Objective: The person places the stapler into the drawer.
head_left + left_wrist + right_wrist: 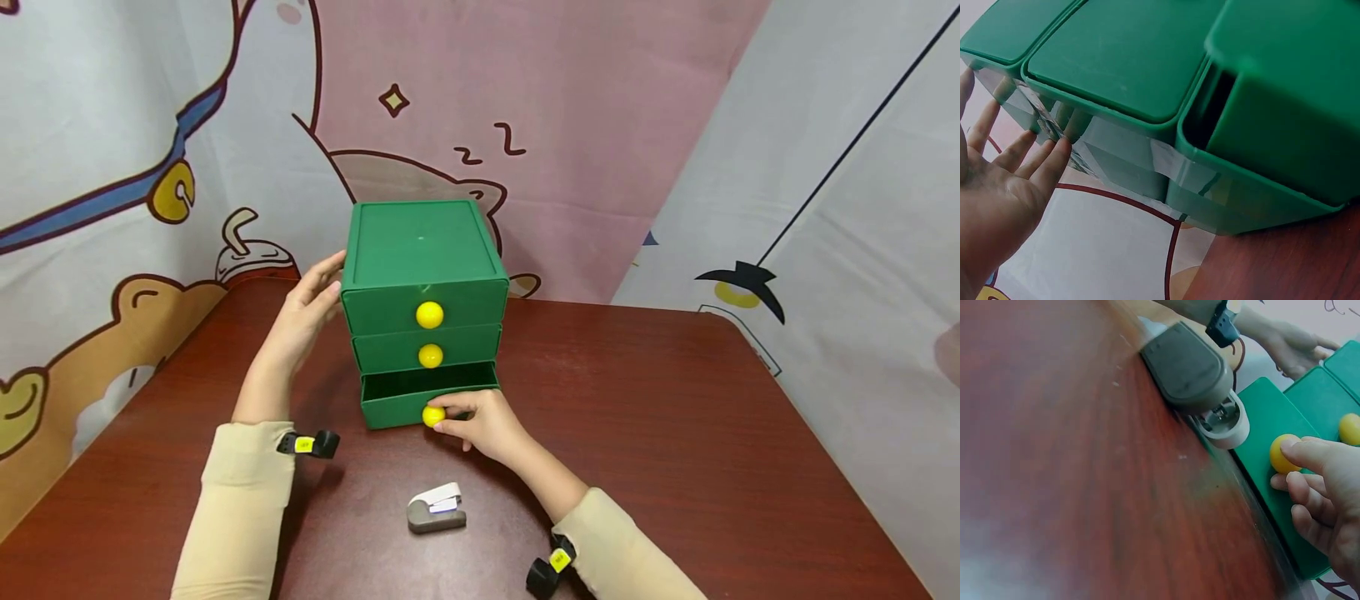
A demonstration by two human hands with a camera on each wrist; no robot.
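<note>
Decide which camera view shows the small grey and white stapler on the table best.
The head view: the small grey and white stapler lies whole on the brown wooden table, apart from the green plastic drawer unit. The right wrist view shows it close, blurred, from one end. The left wrist view misses it.

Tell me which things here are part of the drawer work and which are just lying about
In use:
- green drawer unit, steadied by the left hand
- bottom drawer, partly pulled out
- its yellow knob, pinched by the right hand

Lying about:
- grey and white stapler on the table
- the two upper drawers, shut
</note>
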